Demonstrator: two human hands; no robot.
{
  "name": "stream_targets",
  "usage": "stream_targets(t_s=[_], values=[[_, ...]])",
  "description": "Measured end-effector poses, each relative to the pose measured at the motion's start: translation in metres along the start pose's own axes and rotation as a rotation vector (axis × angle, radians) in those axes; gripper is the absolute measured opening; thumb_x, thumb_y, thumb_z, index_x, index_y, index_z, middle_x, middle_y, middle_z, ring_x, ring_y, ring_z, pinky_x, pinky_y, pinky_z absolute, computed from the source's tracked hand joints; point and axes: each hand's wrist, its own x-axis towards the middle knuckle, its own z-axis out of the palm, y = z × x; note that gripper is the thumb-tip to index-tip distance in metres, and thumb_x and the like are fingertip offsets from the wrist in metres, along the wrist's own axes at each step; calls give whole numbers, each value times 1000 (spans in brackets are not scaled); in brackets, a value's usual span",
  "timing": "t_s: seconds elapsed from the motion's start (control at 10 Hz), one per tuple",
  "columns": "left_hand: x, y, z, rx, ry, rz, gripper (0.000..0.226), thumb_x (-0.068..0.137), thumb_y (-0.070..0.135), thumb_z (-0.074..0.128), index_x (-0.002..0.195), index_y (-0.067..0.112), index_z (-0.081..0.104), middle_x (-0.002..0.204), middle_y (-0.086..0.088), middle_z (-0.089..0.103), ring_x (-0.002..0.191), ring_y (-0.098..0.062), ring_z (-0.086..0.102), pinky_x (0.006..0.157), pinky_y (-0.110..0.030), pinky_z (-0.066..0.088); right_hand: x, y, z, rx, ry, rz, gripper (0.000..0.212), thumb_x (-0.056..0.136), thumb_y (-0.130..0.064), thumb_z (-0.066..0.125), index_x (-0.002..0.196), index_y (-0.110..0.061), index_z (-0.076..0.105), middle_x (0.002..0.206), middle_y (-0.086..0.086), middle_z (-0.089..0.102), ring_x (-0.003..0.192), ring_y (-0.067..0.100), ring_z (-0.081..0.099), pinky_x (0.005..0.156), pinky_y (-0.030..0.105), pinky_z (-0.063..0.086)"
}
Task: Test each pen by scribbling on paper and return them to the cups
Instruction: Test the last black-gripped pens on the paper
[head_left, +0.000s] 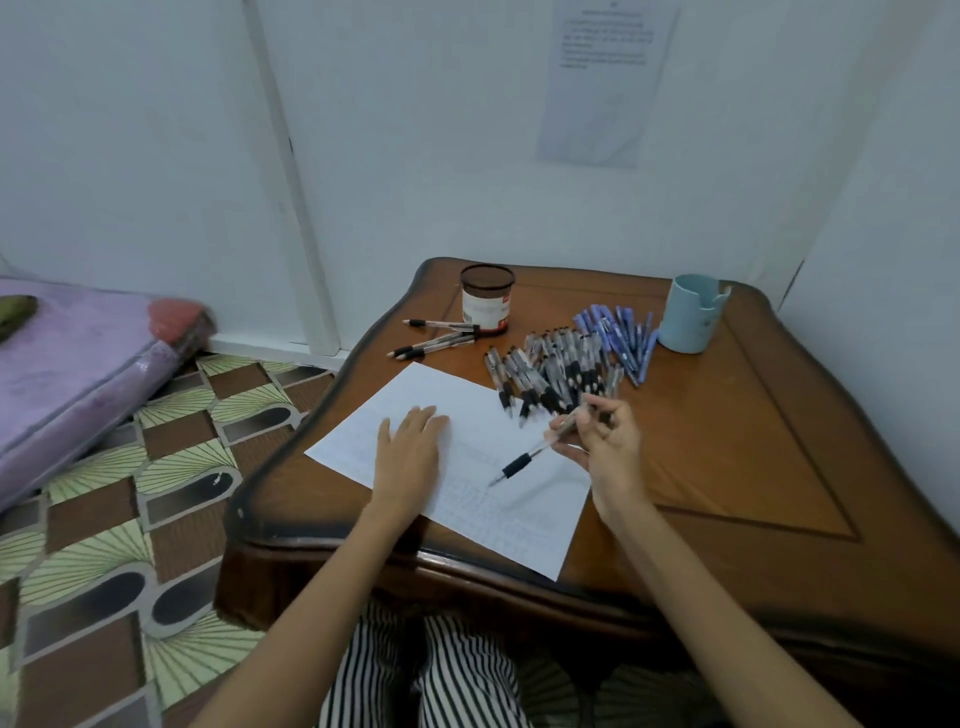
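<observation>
Step in hand: you are at the scribble test of one pen; most pens lie outside the cups, so the job looks early.
Left hand: your left hand (410, 457) lies flat, fingers straight, pressing down the white sheet of paper (519, 525).
Right hand: your right hand (605, 447) pinches the clear plastic pen with the black rubber grip (530, 457) far back on its barrel.
Pen tip: it points down-left over the sheet; I cannot tell whether it touches.
Next move: slide your fingers nearer the black grip, set the tip on bare paper, and scribble.
Waiting pens: a heap of clear black-grip pens (550, 371) lies just beyond your right hand, with a bunch of blue pens (618, 332) behind it.
Cups: the brown cylindrical cup with a white label (485, 306) stands far left with three clear pens (436, 335) beside it; the pale blue plastic cup (691, 317) stands far right.
Edges: the sheet's left and near corners lie close to the rim of the brown wooden table (727, 441); keep it pinned.
Open room: bare wood lies to your right; to reach either cup, lift the pen over the heap.
</observation>
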Motion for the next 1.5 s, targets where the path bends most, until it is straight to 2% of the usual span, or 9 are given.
stream_targets(t_s=[0.3,0.5,0.6,0.7,0.8,0.9,1.0,1.3,1.5], values=[[-5,5,10,-93,-182,39,54,100,46,25,150,26,18,159,3,8,146,-15,1,116,-47,-2,2,9,-23,136,47,220,13,98,-20,45,109,-20,53,76,1,61,58,6,59,46,20,50],[-5,5,12,-94,-142,36,53,100,46,28,149,26,22,158,3,13,146,-14,4,116,-45,-1,6,14,-39,593,105,265,21,84,-24,57,64,-22,49,44,-10,31,29,3,25,27,11,22],[-5,5,12,-101,-132,34,53,99,46,29,148,26,23,158,3,14,146,-14,5,116,-45,0,2,15,-40,462,39,281,18,97,-19,44,80,-19,49,42,-10,34,32,2,35,37,13,40],[-5,5,13,-100,-124,33,53,99,46,30,148,26,24,158,4,15,146,-14,6,116,-45,0,-10,13,-31,128,-238,250,34,92,-41,40,91,-14,60,59,1,60,57,13,65,55,25,57],[-4,5,12,-97,-119,29,53,99,46,31,148,27,25,157,4,16,145,-14,7,116,-45,0,-17,13,-29,-179,-454,201,43,88,-43,42,107,-13,66,90,10,74,76,24,71,58,26,58],[-5,5,12,-104,-120,29,53,99,46,31,148,27,25,157,3,16,146,-14,7,116,-46,0,-18,15,-29,-266,-481,104,17,81,-24,65,85,-8,67,76,5,72,59,15,65,47,21,52],[-6,5,12,-109,-120,29,53,99,46,31,148,27,25,157,3,16,146,-14,7,116,-46,0,-17,22,-32,-388,-375,9,25,76,-26,73,65,-11,57,53,0,58,37,10,47,39,19,39],[-4,5,12,-125,-116,30,52,99,47,32,147,28,27,157,4,17,145,-14,9,116,-46,0,-20,31,-36,-582,-223,-126,47,81,-17,73,43,-16,45,38,-8,45,45,13,47,53,28,38],[-4,4,12,-128,-114,32,52,98,47,32,147,27,27,157,4,17,145,-15,9,116,-46,0,-18,34,-39,-558,-261,-185,43,80,-26,64,46,-14,40,43,7,38,45,16,36,53,29,31]])
